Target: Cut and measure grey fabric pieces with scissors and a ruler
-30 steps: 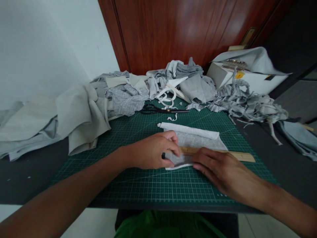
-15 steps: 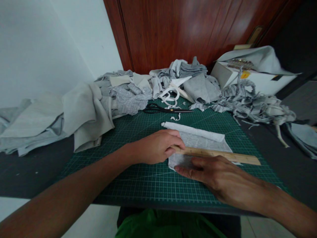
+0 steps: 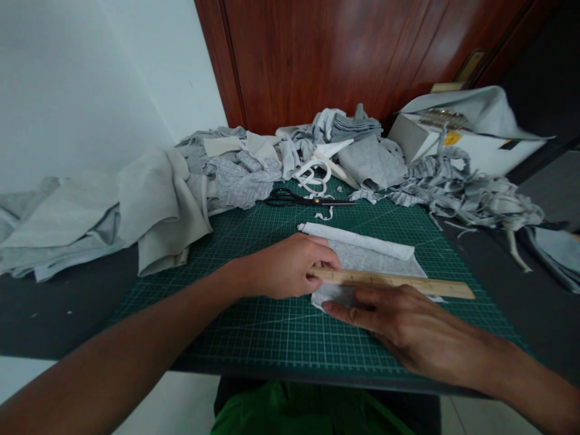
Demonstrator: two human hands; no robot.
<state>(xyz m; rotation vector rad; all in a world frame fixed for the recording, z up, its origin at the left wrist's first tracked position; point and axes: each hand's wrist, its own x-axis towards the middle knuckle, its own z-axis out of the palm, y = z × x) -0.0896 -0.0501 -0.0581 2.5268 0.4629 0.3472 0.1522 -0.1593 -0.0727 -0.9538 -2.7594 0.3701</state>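
Note:
A light wooden ruler (image 3: pixel 435 286) lies across a piece of grey fabric (image 3: pixel 357 261), whose far edge is rolled or folded over. My left hand (image 3: pixel 294 266) is closed around the ruler's left end, thumb and fingers pinching it. Just below the ruler, my right hand (image 3: pixel 394 323) rests on the near part of the fabric with its thumb and fingers stretched apart; its palm hides part of the cloth. Under both hands is a green cutting mat (image 3: pixel 254 338) with a grid.
Black scissors (image 3: pixel 312 201) lie beyond the fabric, beside small white scraps (image 3: pixel 325 213). Piles of grey cloth (image 3: pixel 154 199) line the left and back. At right are tangled fabric strips (image 3: pixel 480 196) and a white box (image 3: pixel 471 148) against a wooden door (image 3: pixel 308 60).
The ruler has shifted slightly left at its right end. My hands stay in nearly the same places; the whole view has moved a little.

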